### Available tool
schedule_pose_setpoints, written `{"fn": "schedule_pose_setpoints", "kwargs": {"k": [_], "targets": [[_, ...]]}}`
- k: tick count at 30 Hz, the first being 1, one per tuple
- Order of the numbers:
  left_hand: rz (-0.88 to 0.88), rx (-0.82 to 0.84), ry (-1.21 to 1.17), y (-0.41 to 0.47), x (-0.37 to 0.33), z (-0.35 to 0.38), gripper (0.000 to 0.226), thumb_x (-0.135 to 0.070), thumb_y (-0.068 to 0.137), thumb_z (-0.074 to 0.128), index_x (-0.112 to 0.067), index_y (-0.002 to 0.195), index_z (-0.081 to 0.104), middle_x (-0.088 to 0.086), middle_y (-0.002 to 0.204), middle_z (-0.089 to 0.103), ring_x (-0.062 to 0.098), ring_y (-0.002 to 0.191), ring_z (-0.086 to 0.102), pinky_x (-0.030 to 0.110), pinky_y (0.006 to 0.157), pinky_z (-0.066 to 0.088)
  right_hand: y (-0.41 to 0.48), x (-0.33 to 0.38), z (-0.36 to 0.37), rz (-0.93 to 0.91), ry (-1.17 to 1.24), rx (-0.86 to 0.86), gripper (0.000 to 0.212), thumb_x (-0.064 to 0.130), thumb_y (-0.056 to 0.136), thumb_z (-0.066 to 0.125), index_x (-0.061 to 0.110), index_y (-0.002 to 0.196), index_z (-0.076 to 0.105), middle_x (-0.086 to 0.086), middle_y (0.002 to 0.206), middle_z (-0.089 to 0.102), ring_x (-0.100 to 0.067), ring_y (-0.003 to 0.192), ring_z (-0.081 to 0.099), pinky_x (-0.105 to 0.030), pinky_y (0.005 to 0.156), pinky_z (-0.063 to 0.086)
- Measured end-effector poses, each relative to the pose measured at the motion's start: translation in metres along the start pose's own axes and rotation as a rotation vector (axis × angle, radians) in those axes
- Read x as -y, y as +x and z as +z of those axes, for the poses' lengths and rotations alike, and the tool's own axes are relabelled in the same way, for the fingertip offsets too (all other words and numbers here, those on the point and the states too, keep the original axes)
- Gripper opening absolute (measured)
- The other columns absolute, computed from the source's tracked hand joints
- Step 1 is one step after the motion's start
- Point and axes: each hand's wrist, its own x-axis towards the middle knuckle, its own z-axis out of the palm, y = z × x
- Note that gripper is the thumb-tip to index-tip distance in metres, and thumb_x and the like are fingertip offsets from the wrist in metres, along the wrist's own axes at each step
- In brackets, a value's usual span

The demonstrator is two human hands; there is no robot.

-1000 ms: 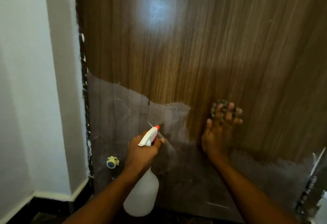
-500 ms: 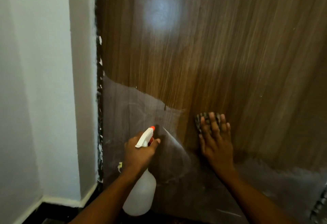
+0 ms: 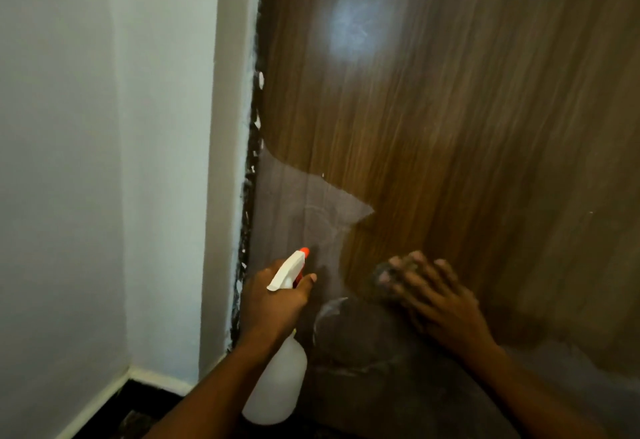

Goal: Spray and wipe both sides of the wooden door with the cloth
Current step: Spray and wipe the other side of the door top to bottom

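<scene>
The brown wooden door [image 3: 450,120] fills the right of the view; its lower part carries a grey, dusty film. My left hand [image 3: 277,300] grips the neck of a white spray bottle [image 3: 277,383] with an orange nozzle, pointed at the door's lower left. My right hand [image 3: 433,296] lies flat on the door with fingers spread, pressing a dark cloth [image 3: 384,274] against the wood. Only a small part of the cloth shows under the fingers, and it is blurred.
A white wall [image 3: 104,161] and the door frame edge [image 3: 247,196], chipped and dark, stand at the left. A white skirting board [image 3: 104,400] meets a dark floor [image 3: 145,418] at the bottom left.
My right hand with the cloth has slid left and down across the door. The view has turned left, showing more wall. My left hand keeps hold of the bottle.
</scene>
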Motion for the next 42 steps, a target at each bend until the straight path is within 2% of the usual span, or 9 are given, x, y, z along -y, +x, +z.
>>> {"fn": "schedule_pose_setpoints", "kwargs": {"k": [3, 5, 10, 13, 16, 23, 27, 34, 42], "targets": [[-0.02, -0.059, 0.034, 0.005, 0.008, -0.011, 0.052, -0.04, 0.076, 0.073, -0.014, 0.119, 0.06, 0.008, 0.11, 0.067, 0.024, 0.094, 0.065, 0.042, 0.084, 0.056, 0.035, -0.009, -0.012, 0.495, 0.039, -0.108, 0.056, 0.035, 0.101, 0.043, 0.021, 0.154, 0.037, -0.009, 0.165, 0.021, -0.037, 0.152, 0.018, -0.054, 0.122, 0.014], [-0.018, -0.075, 0.012, 0.009, 0.011, -0.016, 0.052, -0.04, 0.076, 0.073, -0.014, 0.119, 0.06, 0.007, 0.111, 0.068, 0.022, 0.092, 0.065, 0.042, 0.084, 0.056, 0.087, -0.001, -0.016, 0.62, 0.07, -0.159, 0.053, 0.035, 0.102, 0.046, 0.019, 0.153, 0.041, -0.011, 0.163, 0.024, -0.039, 0.152, 0.015, -0.055, 0.122, 0.012], [0.043, -0.088, -0.077, 0.017, 0.016, -0.024, 0.047, -0.032, 0.077, 0.075, -0.016, 0.119, 0.061, -0.004, 0.1, 0.062, 0.013, 0.085, 0.058, 0.024, 0.074, 0.05, 0.166, 0.058, 0.0, 0.198, 0.089, -0.08, 0.061, 0.034, 0.101, 0.047, 0.021, 0.157, 0.03, -0.009, 0.166, 0.016, -0.038, 0.153, 0.007, -0.053, 0.123, 0.007], [0.064, -0.094, -0.105, 0.019, 0.021, -0.031, 0.045, -0.032, 0.076, 0.075, -0.019, 0.118, 0.062, -0.006, 0.099, 0.063, 0.013, 0.085, 0.061, 0.025, 0.076, 0.053, 0.138, 0.073, 0.015, -0.186, 0.033, 0.034, 0.069, 0.036, 0.098, 0.05, 0.021, 0.159, 0.024, -0.008, 0.167, 0.014, -0.036, 0.153, 0.01, -0.051, 0.122, 0.014], [0.069, -0.092, -0.089, 0.02, 0.028, -0.037, 0.042, -0.034, 0.076, 0.075, -0.019, 0.114, 0.063, -0.005, 0.095, 0.065, 0.013, 0.083, 0.062, 0.026, 0.074, 0.055, 0.103, 0.045, 0.015, -0.341, -0.042, 0.053, 0.066, 0.04, 0.097, 0.047, 0.023, 0.158, 0.028, -0.009, 0.167, 0.014, -0.035, 0.153, 0.01, -0.051, 0.122, 0.014], [0.08, -0.11, -0.064, 0.027, 0.039, -0.049, 0.035, -0.037, 0.075, 0.074, -0.023, 0.105, 0.061, -0.007, 0.092, 0.064, 0.014, 0.082, 0.064, 0.029, 0.076, 0.057, 0.214, 0.044, -0.015, 0.264, 0.049, -0.101, 0.06, 0.036, 0.103, 0.043, 0.022, 0.159, 0.026, -0.009, 0.166, 0.015, -0.037, 0.153, 0.01, -0.053, 0.123, 0.012], [0.072, -0.149, -0.077, 0.032, 0.049, -0.057, 0.033, -0.036, 0.076, 0.074, -0.022, 0.103, 0.062, -0.006, 0.091, 0.064, 0.013, 0.08, 0.063, 0.019, 0.07, 0.052, 0.264, 0.103, 0.002, 0.045, 0.037, -0.014, 0.065, 0.037, 0.099, 0.036, 0.022, 0.16, 0.019, -0.011, 0.167, 0.008, -0.04, 0.153, 0.001, -0.054, 0.123, 0.002], [0.094, -0.152, -0.058, 0.028, 0.057, -0.066, 0.036, -0.036, 0.076, 0.074, -0.019, 0.106, 0.061, -0.008, 0.091, 0.059, 0.01, 0.078, 0.059, 0.011, 0.066, 0.045, 0.154, 0.109, 0.021, -0.327, 0.023, 0.116, 0.076, 0.039, 0.092, 0.056, 0.024, 0.159, 0.022, -0.009, 0.167, 0.013, -0.035, 0.154, 0.006, -0.048, 0.124, 0.005], [0.054, -0.141, -0.067, 0.024, 0.057, -0.066, 0.035, -0.034, 0.077, 0.072, -0.018, 0.105, 0.059, -0.006, 0.092, 0.058, 0.011, 0.08, 0.058, 0.02, 0.07, 0.047, 0.278, 0.04, -0.026, 0.287, 0.052, -0.078, 0.057, 0.038, 0.107, 0.036, 0.021, 0.159, 0.022, -0.01, 0.166, 0.015, -0.036, 0.153, 0.01, -0.051, 0.124, 0.009]]}}
